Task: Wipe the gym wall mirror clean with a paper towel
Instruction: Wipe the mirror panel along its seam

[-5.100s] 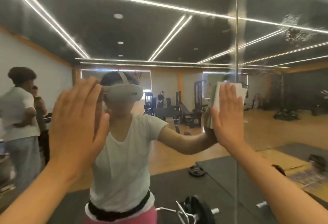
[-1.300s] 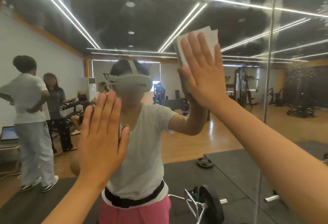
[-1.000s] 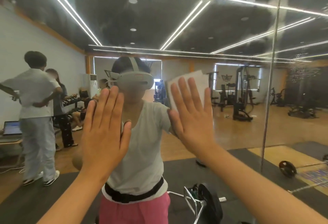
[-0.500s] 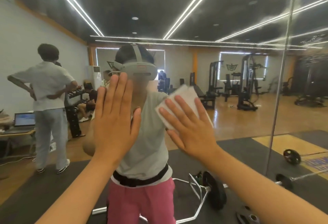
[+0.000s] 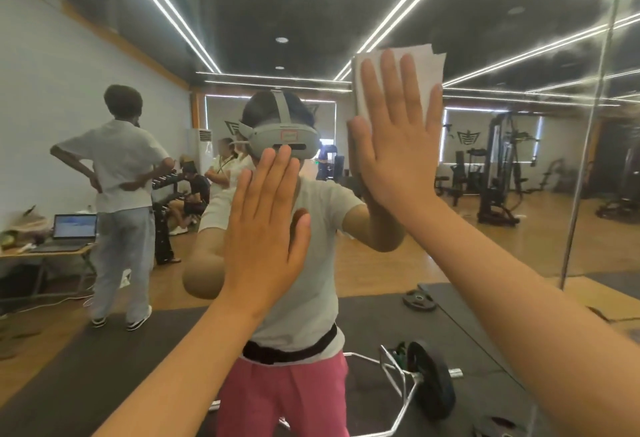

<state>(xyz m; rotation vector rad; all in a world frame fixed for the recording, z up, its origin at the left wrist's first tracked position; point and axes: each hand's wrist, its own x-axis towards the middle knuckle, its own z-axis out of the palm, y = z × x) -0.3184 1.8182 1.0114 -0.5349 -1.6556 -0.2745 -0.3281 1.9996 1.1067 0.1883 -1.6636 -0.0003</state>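
Much open mirror (image 5: 519,31) around paper towel (image 5: 428,62)

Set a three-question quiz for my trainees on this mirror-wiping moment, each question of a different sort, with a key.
1. Short answer: which hand presses the folded paper towel flat against the wall mirror?
2. True or false: the left hand grips a spray bottle.
3. Multiple choice: what stands open on the table reflected at the far left? A) a laptop B) a kettle C) a toolbox

Key:
1. The right hand, its fingers straight over the towel.
2. False. It lies flat on the glass and holds nothing.
3. A
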